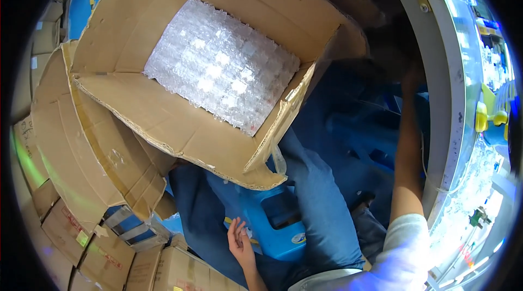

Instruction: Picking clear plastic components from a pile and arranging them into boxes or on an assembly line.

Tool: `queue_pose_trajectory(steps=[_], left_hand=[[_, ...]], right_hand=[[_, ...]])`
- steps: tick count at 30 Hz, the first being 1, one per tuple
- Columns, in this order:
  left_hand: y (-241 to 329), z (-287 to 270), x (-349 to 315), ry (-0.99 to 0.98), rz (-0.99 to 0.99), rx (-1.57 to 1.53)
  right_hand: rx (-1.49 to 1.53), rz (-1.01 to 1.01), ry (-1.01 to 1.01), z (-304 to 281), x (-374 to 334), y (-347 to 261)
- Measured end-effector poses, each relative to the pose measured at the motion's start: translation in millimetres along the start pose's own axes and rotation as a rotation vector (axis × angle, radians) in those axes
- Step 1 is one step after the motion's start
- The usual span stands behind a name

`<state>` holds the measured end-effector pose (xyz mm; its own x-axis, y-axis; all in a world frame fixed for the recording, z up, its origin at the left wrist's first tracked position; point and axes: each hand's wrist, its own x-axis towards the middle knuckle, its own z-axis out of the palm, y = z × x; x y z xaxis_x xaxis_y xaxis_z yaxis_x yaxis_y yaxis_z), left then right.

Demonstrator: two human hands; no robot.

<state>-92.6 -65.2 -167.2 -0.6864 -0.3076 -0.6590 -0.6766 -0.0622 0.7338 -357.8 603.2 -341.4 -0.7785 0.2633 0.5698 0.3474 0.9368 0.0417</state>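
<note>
A large open cardboard box (163, 122) fills the upper left, tilted toward me, packed with several small clear plastic pieces (220, 68). My left hand (239, 239) lies low in the middle with its fingers apart and nothing in it, resting against the edge of a blue plastic stool (275, 225) between my jeans-clad legs (321, 204). My right arm stretches up the right side. My right hand (412, 76) is in deep shadow beside the box's far right corner, under the table's edge. Its fingers are too dark to make out.
A white curved table edge (444, 73) runs down the right side, with a yellow object (482, 117) and clear parts (474, 182) on top. Closed cartons (109, 253) are stacked at the lower left, and flattened cardboard (71, 149) lies under the big box.
</note>
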Motion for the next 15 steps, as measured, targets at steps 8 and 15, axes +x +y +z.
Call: queue_pose_trajectory(steps=[8,15], left_hand=[[5,-12,-10,0.006,-0.003,0.077],[-6,-31,-14,0.048,-0.074,0.070]], right_hand=[[-0.283,-0.172,-0.033,17,2,28],[-0.064,-0.099,-0.211,3,26,5]])
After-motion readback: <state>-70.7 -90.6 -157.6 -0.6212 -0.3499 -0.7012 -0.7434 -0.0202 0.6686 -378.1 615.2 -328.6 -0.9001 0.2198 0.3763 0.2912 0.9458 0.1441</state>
